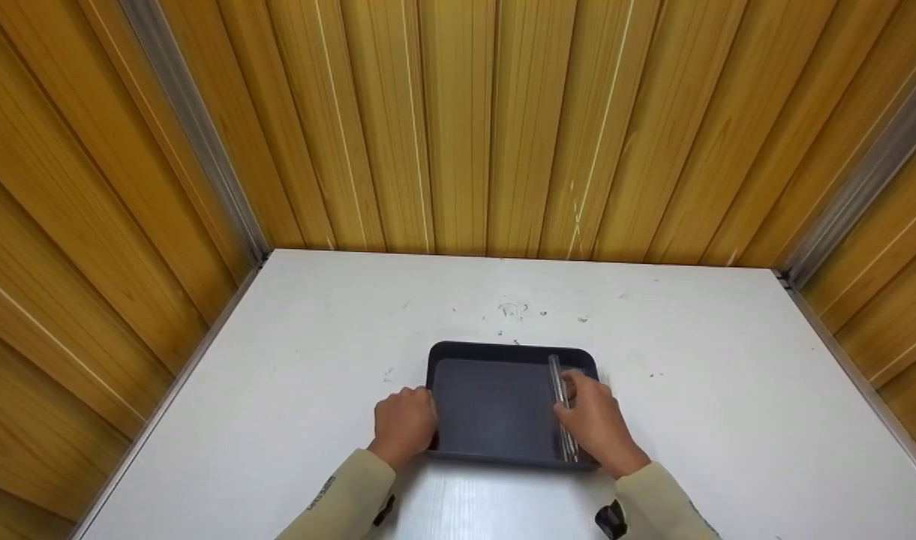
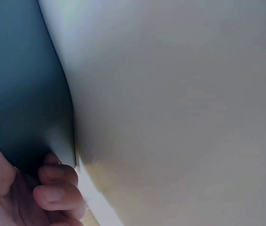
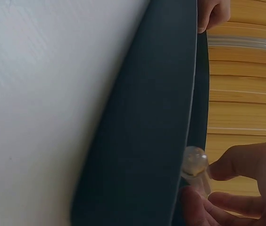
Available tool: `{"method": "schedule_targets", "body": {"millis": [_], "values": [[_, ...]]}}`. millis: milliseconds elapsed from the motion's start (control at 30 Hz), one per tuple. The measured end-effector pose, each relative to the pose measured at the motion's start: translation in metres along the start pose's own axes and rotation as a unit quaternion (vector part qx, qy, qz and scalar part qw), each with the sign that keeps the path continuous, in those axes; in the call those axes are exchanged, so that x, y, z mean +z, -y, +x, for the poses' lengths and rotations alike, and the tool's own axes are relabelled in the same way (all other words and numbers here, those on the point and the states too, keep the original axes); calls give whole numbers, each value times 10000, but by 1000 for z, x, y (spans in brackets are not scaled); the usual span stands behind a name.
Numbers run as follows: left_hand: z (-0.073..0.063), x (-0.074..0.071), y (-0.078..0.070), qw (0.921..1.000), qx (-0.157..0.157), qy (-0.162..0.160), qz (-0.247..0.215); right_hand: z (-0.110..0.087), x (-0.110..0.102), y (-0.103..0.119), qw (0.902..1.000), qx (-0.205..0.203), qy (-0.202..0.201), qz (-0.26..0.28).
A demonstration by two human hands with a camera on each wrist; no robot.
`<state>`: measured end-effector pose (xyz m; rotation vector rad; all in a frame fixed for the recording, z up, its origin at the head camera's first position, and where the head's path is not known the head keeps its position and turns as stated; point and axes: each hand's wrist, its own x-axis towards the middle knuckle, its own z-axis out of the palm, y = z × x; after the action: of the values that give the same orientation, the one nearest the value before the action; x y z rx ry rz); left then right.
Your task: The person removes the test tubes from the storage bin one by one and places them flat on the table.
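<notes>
A dark grey rectangular tray [image 1: 495, 409] sits on the white table. My left hand [image 1: 406, 421] grips its left rim, and in the left wrist view the fingers [image 2: 57, 195] curl against the tray wall [image 2: 27, 89]. Along the inside right edge of the tray lies a slender clear tube [image 1: 556, 375]; whether a second one lies beside it I cannot tell. My right hand [image 1: 594, 420] pinches the tube between thumb and fingers. The right wrist view shows the tube's rounded end [image 3: 195, 161] just above the tray's near wall [image 3: 142, 122].
The white tabletop [image 1: 315, 322] carries some dark scuff marks [image 1: 514, 308] behind the tray. Wood-patterned panels [image 1: 458, 135] rise at the back and both sides, with metal corner posts [image 1: 195, 120] between them.
</notes>
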<state>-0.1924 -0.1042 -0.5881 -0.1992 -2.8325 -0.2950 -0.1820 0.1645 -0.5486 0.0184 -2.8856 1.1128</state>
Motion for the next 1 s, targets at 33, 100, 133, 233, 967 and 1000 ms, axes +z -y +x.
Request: {"method": "schedule_targets", "body": {"millis": [33, 100, 133, 233, 967, 1000], "values": [[0, 0, 0, 10000, 3, 13, -10, 0, 0, 0, 10000, -4, 0, -3], [0, -1, 0, 10000, 15, 34, -9, 0, -1, 0, 10000, -28, -26, -29], [0, -1, 0, 10000, 19, 40, -8, 0, -2, 0, 10000, -32, -35, -35], [0, -1, 0, 10000, 51, -3, -2, -1, -3, -1, 10000, -46, -45, -25], [0, -3, 0, 9998, 46, 182, 9, 0, -18, -13, 9998, 78, -157, -27], [0, -3, 0, 9999, 49, 144, -2, 0, -19, -13, 9998, 85, -166, -51]]}}
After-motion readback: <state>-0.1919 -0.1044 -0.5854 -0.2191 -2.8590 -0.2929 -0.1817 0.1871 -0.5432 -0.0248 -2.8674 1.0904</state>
